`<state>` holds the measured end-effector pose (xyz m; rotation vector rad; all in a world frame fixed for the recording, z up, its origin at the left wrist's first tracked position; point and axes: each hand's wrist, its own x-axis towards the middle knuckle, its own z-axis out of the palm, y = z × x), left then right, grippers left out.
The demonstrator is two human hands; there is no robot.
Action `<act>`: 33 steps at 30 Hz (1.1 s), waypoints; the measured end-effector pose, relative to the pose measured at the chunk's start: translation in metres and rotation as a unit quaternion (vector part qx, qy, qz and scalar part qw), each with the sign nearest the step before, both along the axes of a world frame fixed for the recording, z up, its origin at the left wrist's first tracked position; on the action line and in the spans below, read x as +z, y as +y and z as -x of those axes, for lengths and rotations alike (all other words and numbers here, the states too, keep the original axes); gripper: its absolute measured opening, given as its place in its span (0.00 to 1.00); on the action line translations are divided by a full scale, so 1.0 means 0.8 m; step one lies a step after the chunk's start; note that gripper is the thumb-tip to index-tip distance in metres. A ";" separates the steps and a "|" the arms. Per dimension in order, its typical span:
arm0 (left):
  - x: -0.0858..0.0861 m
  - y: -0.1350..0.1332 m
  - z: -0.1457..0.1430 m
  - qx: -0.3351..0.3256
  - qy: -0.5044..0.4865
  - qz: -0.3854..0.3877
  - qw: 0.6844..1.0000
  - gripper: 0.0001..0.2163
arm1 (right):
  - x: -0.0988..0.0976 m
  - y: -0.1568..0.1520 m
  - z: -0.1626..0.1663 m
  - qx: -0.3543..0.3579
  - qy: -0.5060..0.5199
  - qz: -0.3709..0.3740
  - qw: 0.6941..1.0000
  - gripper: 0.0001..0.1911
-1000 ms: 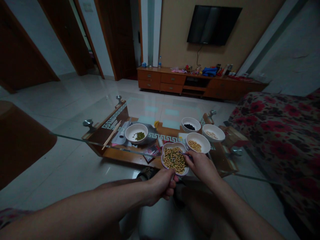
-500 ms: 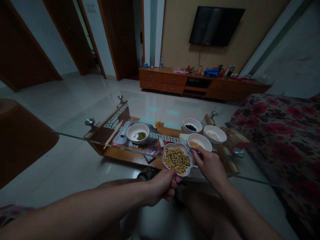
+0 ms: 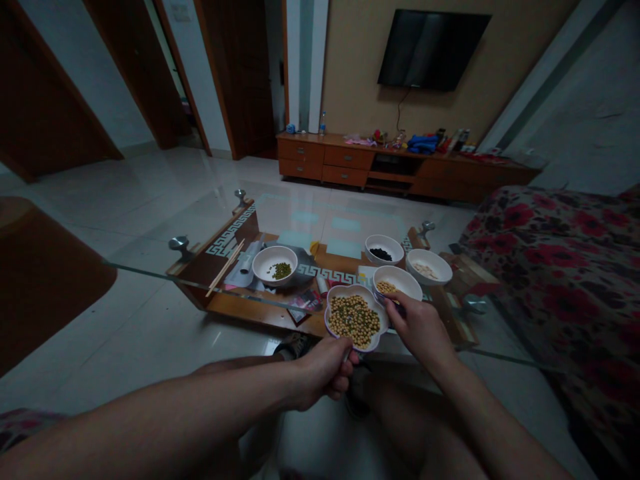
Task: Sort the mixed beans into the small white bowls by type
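A flower-shaped bowl (image 3: 344,291) full of mixed yellow and green beans stands on the glass table (image 3: 150,274) in front of me. My left hand (image 3: 325,373) is curled closed against its near rim. My right hand (image 3: 420,327) is pinched closed on a thin tool whose tip reaches over the white bowl of yellow beans (image 3: 409,281), just right of the mixed bowl. Most of the tool is hidden by my fingers.
Further out on the glass are a white bowl with green beans (image 3: 265,260), one with black beans (image 3: 383,242) and one with pale beans (image 3: 440,267). Chopsticks (image 3: 225,267) lie at the left. A flowered sofa (image 3: 555,267) is at the right, a TV cabinet (image 3: 350,160) beyond.
My right hand has moved from over the mixed-bean bowl to the right, to the rim of the yellow-bean bowl. The left hand has stayed at the mixed bowl's near rim.
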<state>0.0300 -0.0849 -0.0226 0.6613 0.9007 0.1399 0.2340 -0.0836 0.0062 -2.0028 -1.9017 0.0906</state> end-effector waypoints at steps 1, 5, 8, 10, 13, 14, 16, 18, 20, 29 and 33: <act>0.000 0.000 0.000 0.000 0.000 -0.001 1.000 0.10 | 0.000 0.000 0.000 0.009 0.011 -0.003 1.000 0.16; 0.000 0.001 0.000 -0.001 -0.002 -0.001 1.000 0.10 | 0.003 -0.001 0.003 0.008 0.006 0.035 0.999 0.15; 0.001 0.001 -0.001 0.000 -0.008 0.002 1.000 0.10 | 0.006 -0.003 0.007 0.007 -0.029 0.075 0.997 0.14; 0.001 0.000 -0.001 0.000 -0.004 -0.001 1.000 0.10 | 0.006 -0.003 0.009 0.017 -0.042 0.083 0.996 0.13; 0.002 -0.001 -0.001 -0.002 0.007 -0.005 1.000 0.10 | 0.004 -0.002 0.011 0.020 -0.056 0.085 0.995 0.12; 0.002 -0.002 -0.002 -0.003 0.009 -0.006 1.000 0.09 | 0.003 -0.001 0.012 0.018 -0.061 0.087 0.994 0.12; 0.002 -0.002 -0.002 -0.003 0.006 -0.005 1.000 0.09 | 0.002 0.000 0.013 0.014 -0.066 0.095 0.993 0.11; 0.002 -0.002 -0.002 -0.003 0.004 -0.005 1.000 0.09 | 0.002 0.001 0.014 0.011 -0.064 0.099 0.993 0.11; 0.003 -0.001 -0.002 -0.004 0.005 -0.005 1.000 0.09 | 0.002 0.001 0.014 0.014 -0.061 0.099 0.993 0.11; -0.001 -0.001 -0.001 -0.008 0.001 -0.008 1.000 0.11 | -0.001 0.002 0.013 0.018 -0.059 0.093 0.994 0.11; -0.004 -0.001 -0.001 -0.008 0.002 -0.007 1.000 0.11 | -0.001 0.001 0.014 0.014 -0.062 0.096 0.993 0.12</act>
